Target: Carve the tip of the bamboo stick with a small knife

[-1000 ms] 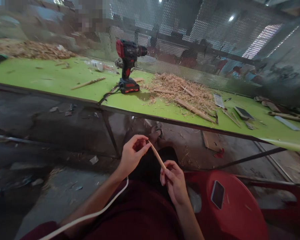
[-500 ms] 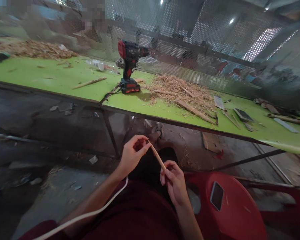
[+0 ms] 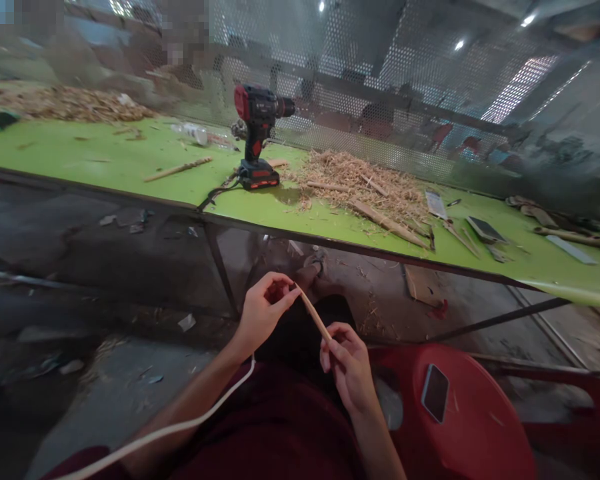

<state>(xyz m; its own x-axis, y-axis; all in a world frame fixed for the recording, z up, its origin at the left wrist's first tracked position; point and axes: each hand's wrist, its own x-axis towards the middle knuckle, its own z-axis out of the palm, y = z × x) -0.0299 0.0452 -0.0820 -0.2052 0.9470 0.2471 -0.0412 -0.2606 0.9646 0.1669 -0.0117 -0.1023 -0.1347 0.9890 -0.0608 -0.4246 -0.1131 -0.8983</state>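
Observation:
A slim, pale wooden stick (image 3: pixel 314 312) slants between my two hands above my lap, below the bench's front edge. My left hand (image 3: pixel 265 310) pinches its upper end between thumb and fingertips. Lower down, my right hand (image 3: pixel 347 360) is closed around the other end, which the fingers hide. Both hands are clear of the green bench (image 3: pixel 180 183). A white cable (image 3: pixel 195 421) runs along my left forearm.
On the bench stand a cordless drill (image 3: pixel 258 137), a heap of wood shavings (image 3: pixel 360 170), a carved stick (image 3: pixel 177 169) and a plastic bottle (image 3: pixel 197 133). Perforated mesh (image 3: pixel 325 100) rises behind. To my right, a phone (image 3: pixel 435 393) lies on a red stool (image 3: pixel 480 427).
The view has shifted very slightly. Both hands keep the same grip on the stick, and nothing on the bench has moved.

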